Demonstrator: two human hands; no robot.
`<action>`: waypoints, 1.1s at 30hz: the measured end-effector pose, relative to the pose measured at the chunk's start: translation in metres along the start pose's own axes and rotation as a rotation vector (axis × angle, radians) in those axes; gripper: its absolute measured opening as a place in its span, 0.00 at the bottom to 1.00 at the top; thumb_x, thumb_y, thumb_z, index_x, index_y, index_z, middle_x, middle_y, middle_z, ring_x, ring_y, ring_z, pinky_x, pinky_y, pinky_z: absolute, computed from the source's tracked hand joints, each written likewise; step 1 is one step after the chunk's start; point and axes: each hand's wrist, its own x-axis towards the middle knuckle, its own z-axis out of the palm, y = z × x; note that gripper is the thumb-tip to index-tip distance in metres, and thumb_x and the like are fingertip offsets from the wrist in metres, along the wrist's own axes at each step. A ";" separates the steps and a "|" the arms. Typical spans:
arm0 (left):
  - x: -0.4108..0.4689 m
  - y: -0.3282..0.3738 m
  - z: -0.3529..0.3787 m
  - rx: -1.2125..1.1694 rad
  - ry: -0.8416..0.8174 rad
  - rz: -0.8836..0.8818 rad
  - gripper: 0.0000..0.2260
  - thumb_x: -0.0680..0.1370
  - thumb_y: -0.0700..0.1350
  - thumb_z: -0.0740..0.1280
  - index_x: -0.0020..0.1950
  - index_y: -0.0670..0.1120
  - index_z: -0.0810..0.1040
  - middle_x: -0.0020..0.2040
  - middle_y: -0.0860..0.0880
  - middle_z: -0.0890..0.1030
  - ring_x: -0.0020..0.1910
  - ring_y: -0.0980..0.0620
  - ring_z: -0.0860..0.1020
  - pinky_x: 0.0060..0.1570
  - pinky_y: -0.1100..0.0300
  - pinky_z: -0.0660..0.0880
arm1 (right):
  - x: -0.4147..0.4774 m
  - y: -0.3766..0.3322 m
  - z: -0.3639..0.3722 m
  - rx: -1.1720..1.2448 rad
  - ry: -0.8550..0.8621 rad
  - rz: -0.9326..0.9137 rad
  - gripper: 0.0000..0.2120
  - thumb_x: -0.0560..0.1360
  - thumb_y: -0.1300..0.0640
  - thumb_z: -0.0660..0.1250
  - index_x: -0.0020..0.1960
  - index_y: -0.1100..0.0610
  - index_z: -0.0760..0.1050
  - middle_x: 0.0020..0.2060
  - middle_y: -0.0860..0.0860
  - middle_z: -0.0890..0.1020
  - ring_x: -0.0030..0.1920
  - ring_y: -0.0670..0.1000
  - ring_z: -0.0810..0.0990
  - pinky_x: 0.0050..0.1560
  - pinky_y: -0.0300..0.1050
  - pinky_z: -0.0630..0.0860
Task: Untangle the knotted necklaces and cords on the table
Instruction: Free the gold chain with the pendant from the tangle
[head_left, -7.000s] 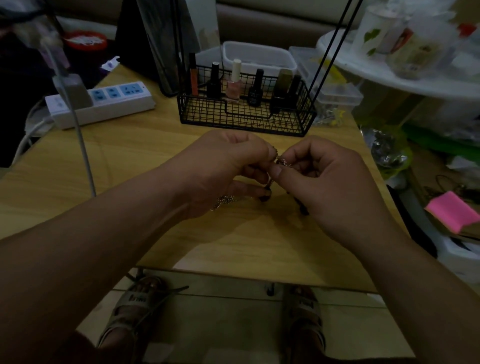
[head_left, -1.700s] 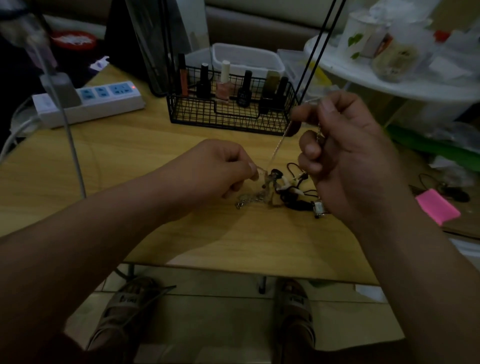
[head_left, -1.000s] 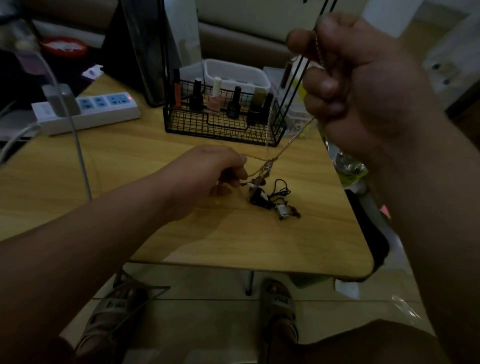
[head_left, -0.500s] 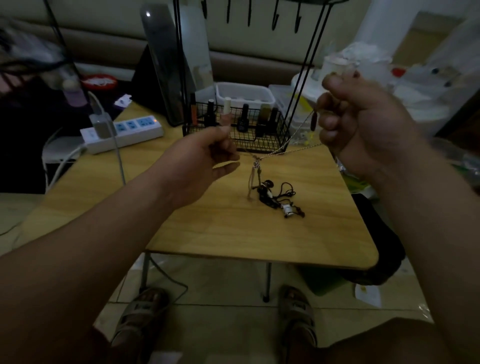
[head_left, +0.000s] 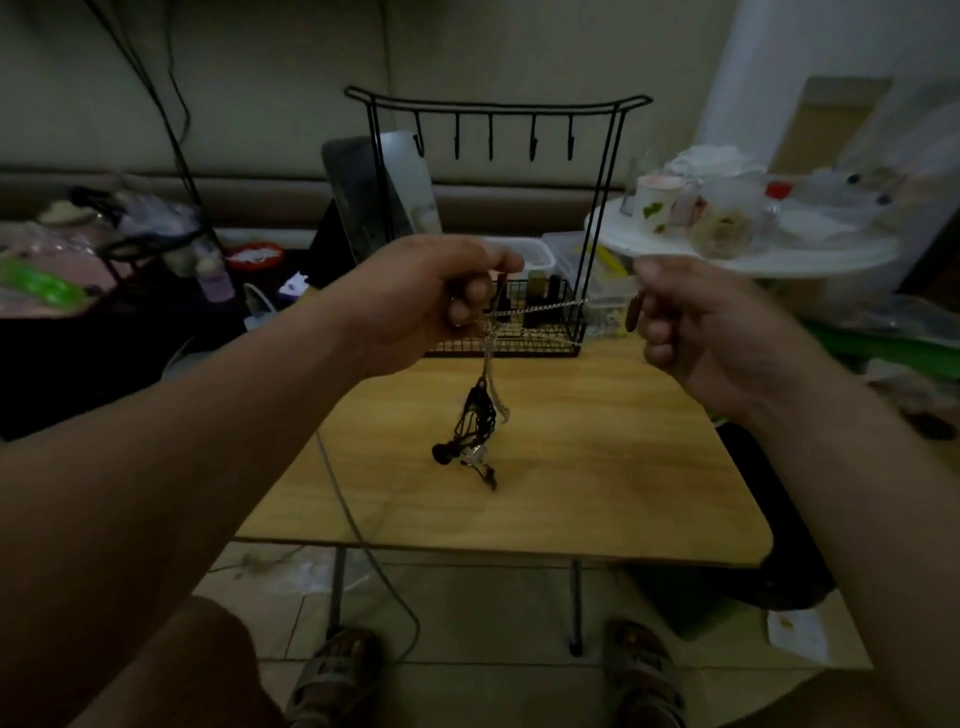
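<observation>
Pinched between both hands, the metal chain necklace (head_left: 540, 309) runs taut and nearly level above the wooden table (head_left: 623, 467). The left hand (head_left: 431, 301) grips one end with curled fingers. The right hand (head_left: 711, 332), slightly blurred, holds the other end the same way. Below the left-hand grip, a tangle of black cords (head_left: 475, 415) hangs over the table's middle; whether it touches the surface cannot be determined. A black wire rack (head_left: 519, 349) stands at the far edge.

Arms outstretched, left hand (head_left: 431, 306) pinching, right hand (head_left: 696, 332) pinching, hands apart
</observation>
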 end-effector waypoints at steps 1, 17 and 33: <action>0.001 0.006 0.000 0.037 -0.006 0.003 0.12 0.86 0.45 0.61 0.63 0.42 0.80 0.35 0.52 0.72 0.32 0.54 0.68 0.41 0.56 0.69 | 0.000 0.004 0.000 -0.046 -0.014 0.013 0.02 0.80 0.58 0.69 0.53 0.55 0.77 0.34 0.48 0.75 0.31 0.45 0.70 0.28 0.36 0.66; 0.026 -0.032 0.001 0.041 0.032 -0.068 0.11 0.85 0.42 0.64 0.64 0.49 0.83 0.52 0.46 0.80 0.34 0.55 0.71 0.35 0.60 0.74 | 0.015 0.029 0.005 -0.610 -0.245 -0.091 0.10 0.81 0.48 0.67 0.48 0.51 0.85 0.38 0.43 0.84 0.38 0.44 0.81 0.42 0.42 0.69; 0.019 -0.094 0.013 0.143 -0.184 -0.072 0.31 0.81 0.34 0.68 0.77 0.61 0.68 0.53 0.44 0.87 0.52 0.44 0.78 0.49 0.52 0.74 | 0.059 0.064 0.018 -0.628 -0.030 -0.152 0.12 0.82 0.47 0.67 0.46 0.54 0.82 0.35 0.48 0.80 0.31 0.37 0.75 0.35 0.36 0.73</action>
